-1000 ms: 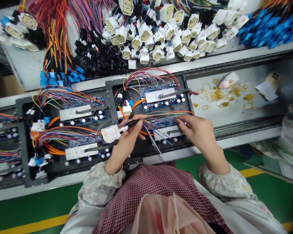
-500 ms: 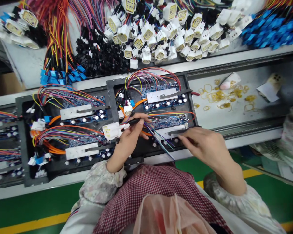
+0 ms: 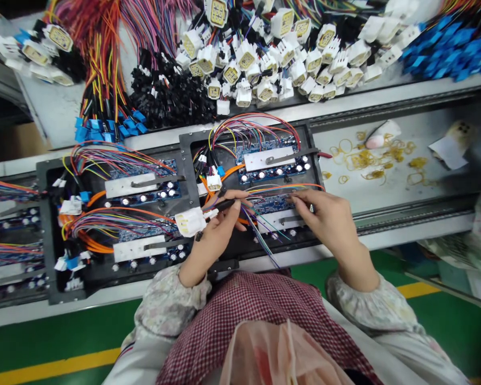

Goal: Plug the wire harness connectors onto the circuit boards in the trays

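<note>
My left hand [image 3: 220, 230] is closed round a wire harness beside a white multi-pin connector [image 3: 189, 221] that sticks out to its left. Loose wire ends [image 3: 264, 243] of the harness fan out to the right, over the near circuit board [image 3: 270, 205] and its white plate [image 3: 278, 220]. At the far right edge of that board, my right hand [image 3: 323, 214] pinches thumb and finger together. What lies between those fingertips is too small to make out. Orange and yellow wires arch from the board's upper edge towards my right hand.
Black trays [image 3: 186, 155] on the rail hold more wired boards to the left and behind. Bundles of white connectors [image 3: 246, 56], blue connectors [image 3: 452, 48] and black plugs [image 3: 168, 93] lie on the shelf above. Yellow rubber bands [image 3: 364, 159] are scattered at right.
My right hand has moved up and left, from the clip on the white plate to the board's upper part. My left hand keeps hold of the harness. The view has shifted slightly.
</note>
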The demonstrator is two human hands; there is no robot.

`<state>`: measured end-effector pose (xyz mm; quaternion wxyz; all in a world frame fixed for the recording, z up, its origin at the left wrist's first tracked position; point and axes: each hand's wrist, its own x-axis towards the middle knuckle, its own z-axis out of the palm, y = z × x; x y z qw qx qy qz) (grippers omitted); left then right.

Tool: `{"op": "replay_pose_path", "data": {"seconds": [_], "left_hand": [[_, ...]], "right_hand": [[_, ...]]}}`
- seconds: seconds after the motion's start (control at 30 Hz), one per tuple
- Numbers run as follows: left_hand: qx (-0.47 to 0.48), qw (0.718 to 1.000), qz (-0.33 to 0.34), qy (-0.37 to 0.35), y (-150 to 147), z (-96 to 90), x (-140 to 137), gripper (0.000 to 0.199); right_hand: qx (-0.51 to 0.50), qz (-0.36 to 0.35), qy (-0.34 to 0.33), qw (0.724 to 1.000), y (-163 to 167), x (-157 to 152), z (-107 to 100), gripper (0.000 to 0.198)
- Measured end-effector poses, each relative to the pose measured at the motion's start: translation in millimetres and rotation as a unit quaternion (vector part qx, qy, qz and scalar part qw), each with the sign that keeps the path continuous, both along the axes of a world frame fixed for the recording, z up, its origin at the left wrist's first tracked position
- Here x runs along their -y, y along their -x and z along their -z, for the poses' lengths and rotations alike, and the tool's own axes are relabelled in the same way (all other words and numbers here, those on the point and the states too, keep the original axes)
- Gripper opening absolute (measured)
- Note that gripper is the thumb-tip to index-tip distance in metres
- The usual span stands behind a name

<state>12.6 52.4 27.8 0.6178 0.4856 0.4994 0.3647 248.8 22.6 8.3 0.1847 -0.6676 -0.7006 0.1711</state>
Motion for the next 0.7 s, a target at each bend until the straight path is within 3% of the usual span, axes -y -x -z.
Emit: {"op": "replay_pose_path", "data": {"seconds": [0.7], "left_hand": [[-0.018, 0.999, -0.002, -0.038, 3.9, 1.6, 3.7, 0.030]], "right_hand": [[0.037, -0.036, -0.011, 0.999, -2.6, -3.6, -0.7, 0.026]]}}
